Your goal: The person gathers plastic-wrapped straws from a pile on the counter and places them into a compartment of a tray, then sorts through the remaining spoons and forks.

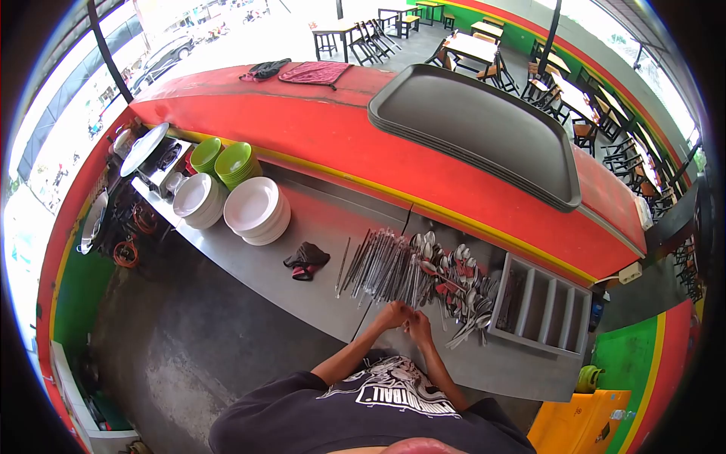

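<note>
My left hand (pixel 392 314) and my right hand (pixel 417 325) meet at the near edge of the steel counter (pixel 318 295), close to my chest. The fingers of both are drawn together, and anything between them is too small or hidden to make out. Just beyond them lies a row of long thin sticks (pixel 378 265), dark and shiny, looking like wrapped chopsticks. Beside these, to the right, spreads a loose heap of metal spoons (pixel 457 276) with red bits among them. A grey cutlery tray (pixel 550 303) with several long compartments stands right of the heap; dark items fill its leftmost compartment.
A crumpled dark cloth (pixel 306 261) lies left of the sticks. Stacked white plates (pixel 255 208) and green bowls (pixel 234 160) stand farther left. Large dark trays (pixel 476 129) rest on the red ledge (pixel 325 117) behind. An orange box (pixel 578 424) is at lower right.
</note>
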Action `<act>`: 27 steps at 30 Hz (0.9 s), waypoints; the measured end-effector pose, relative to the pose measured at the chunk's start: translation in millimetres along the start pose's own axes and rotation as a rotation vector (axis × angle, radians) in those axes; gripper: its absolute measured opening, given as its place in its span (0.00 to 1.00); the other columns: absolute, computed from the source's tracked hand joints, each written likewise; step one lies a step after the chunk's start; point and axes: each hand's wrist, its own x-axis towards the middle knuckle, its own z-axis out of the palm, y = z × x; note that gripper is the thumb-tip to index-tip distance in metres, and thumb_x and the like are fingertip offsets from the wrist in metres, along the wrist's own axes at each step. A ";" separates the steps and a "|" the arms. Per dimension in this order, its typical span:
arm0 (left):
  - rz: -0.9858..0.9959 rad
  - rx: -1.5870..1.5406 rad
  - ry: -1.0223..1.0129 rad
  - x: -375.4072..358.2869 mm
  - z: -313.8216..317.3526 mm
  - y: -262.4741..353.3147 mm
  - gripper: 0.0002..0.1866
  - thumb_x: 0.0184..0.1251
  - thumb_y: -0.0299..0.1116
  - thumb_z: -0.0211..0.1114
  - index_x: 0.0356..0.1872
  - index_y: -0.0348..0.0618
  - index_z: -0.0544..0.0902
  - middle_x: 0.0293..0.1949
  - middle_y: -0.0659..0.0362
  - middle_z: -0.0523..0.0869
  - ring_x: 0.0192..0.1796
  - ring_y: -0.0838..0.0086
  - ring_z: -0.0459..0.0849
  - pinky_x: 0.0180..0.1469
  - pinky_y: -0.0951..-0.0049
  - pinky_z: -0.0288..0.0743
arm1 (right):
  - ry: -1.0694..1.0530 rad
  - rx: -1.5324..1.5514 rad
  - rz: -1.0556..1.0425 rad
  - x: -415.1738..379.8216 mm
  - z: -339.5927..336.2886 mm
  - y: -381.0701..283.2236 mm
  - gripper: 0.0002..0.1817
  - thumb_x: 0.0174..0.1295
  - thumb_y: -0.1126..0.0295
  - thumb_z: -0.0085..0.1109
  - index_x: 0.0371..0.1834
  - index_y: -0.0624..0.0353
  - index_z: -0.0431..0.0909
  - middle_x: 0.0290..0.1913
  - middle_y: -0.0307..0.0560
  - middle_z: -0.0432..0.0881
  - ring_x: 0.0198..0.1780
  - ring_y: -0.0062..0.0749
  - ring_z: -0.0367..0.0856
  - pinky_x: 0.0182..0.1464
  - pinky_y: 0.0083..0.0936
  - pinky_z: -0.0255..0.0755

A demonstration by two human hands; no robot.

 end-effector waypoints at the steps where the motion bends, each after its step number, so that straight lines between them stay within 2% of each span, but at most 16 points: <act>1: -0.011 0.015 0.016 2.2 2.2 -6.6 0.19 0.66 0.44 0.58 0.32 0.36 0.84 0.25 0.43 0.84 0.32 0.51 0.86 0.36 0.57 0.77 | -0.025 0.034 -0.004 -0.7 0.0 3.5 0.17 0.71 0.59 0.50 0.27 0.59 0.70 0.22 0.39 0.76 0.20 0.20 0.73 0.22 0.21 0.68; 7: -0.055 -0.174 -0.005 4.1 4.6 -18.9 0.20 0.65 0.46 0.64 0.33 0.34 0.84 0.23 0.51 0.85 0.25 0.70 0.83 0.29 0.64 0.74 | -0.094 0.003 -0.066 0.1 -0.5 13.0 0.13 0.70 0.63 0.53 0.30 0.59 0.73 0.23 0.40 0.77 0.20 0.20 0.74 0.24 0.20 0.69; 10: -0.145 -0.216 0.012 -5.9 -8.0 2.8 0.16 0.65 0.42 0.67 0.33 0.36 0.85 0.27 0.56 0.87 0.30 0.78 0.82 0.32 0.71 0.74 | -0.111 0.031 -0.062 -1.4 -3.9 9.8 0.14 0.70 0.61 0.53 0.31 0.59 0.74 0.24 0.40 0.78 0.21 0.20 0.76 0.24 0.19 0.68; 13: -0.187 -0.498 0.013 -2.5 -3.5 -5.9 0.18 0.65 0.44 0.67 0.34 0.35 0.84 0.29 0.58 0.87 0.31 0.78 0.82 0.32 0.73 0.74 | -0.137 0.077 -0.088 -2.0 -9.1 2.3 0.16 0.70 0.58 0.54 0.32 0.59 0.76 0.25 0.39 0.80 0.23 0.19 0.77 0.23 0.17 0.66; 16: -0.239 -0.599 0.135 -9.7 -5.0 17.9 0.18 0.64 0.43 0.68 0.37 0.34 0.82 0.30 0.59 0.87 0.29 0.78 0.81 0.32 0.75 0.74 | -0.143 0.123 -0.114 -5.0 -16.1 -5.3 0.17 0.70 0.55 0.54 0.34 0.58 0.78 0.26 0.39 0.82 0.23 0.18 0.78 0.23 0.16 0.63; 19: -0.243 -0.784 0.360 4.0 17.9 5.5 0.18 0.63 0.42 0.69 0.40 0.35 0.82 0.30 0.58 0.87 0.29 0.75 0.82 0.34 0.72 0.76 | -0.115 0.143 -0.055 -16.0 -25.9 -17.1 0.17 0.69 0.54 0.55 0.35 0.58 0.79 0.27 0.39 0.83 0.23 0.18 0.78 0.23 0.15 0.62; 22: 0.194 0.177 0.927 3.8 28.3 19.3 0.17 0.64 0.42 0.68 0.43 0.39 0.82 0.30 0.55 0.87 0.32 0.71 0.83 0.37 0.69 0.77 | -0.083 0.192 -0.046 -22.1 -37.5 -19.6 0.16 0.68 0.55 0.57 0.36 0.58 0.80 0.28 0.39 0.83 0.24 0.18 0.78 0.24 0.14 0.62; 24: 0.338 0.292 1.021 5.8 26.3 46.8 0.16 0.64 0.40 0.67 0.42 0.37 0.81 0.29 0.52 0.86 0.31 0.67 0.85 0.36 0.69 0.77 | -0.066 0.237 -0.053 -28.4 -48.7 -17.7 0.14 0.67 0.56 0.58 0.36 0.57 0.80 0.28 0.39 0.83 0.24 0.18 0.78 0.24 0.13 0.63; 25: 0.413 0.348 1.052 6.2 24.7 63.9 0.15 0.64 0.39 0.67 0.42 0.36 0.81 0.28 0.50 0.86 0.30 0.65 0.86 0.35 0.69 0.78 | -0.055 0.260 -0.048 -31.0 -55.4 -19.0 0.14 0.67 0.57 0.59 0.36 0.57 0.80 0.28 0.38 0.83 0.24 0.18 0.78 0.24 0.13 0.63; 27: 0.274 -0.068 0.619 7.8 32.3 83.6 0.14 0.63 0.39 0.67 0.38 0.35 0.81 0.27 0.51 0.86 0.29 0.67 0.86 0.33 0.68 0.77 | -0.032 0.286 -0.045 -37.3 -71.0 -20.4 0.12 0.66 0.59 0.60 0.36 0.57 0.80 0.28 0.38 0.83 0.24 0.18 0.78 0.25 0.13 0.63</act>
